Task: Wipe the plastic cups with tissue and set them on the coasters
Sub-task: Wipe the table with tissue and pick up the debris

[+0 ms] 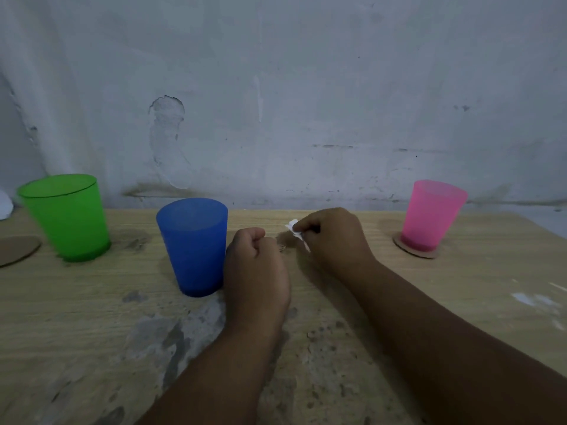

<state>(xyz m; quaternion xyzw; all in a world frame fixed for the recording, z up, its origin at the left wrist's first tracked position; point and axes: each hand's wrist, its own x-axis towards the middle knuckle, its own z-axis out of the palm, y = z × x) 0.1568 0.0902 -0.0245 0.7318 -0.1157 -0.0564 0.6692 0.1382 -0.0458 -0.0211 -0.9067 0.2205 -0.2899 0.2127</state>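
Observation:
Three plastic cups stand upright on the wooden table (92,317). The green cup (66,216) is at the far left, directly on the wood. Nearer the middle stands the blue cup (193,246), also on bare wood. The pink cup (429,214) sits on a round cardboard coaster (414,251) at the right. A second coaster (17,250) lies bare at the left edge. My left hand (256,268) is curled into a fist just right of the blue cup and holds nothing. My right hand (333,237) pinches a small white tissue (296,230) above the table.
A stained grey wall (276,102) rises right behind the table's back edge. A white object (4,207) peeks in at the far left. White smears (534,299) mark the wood at the right.

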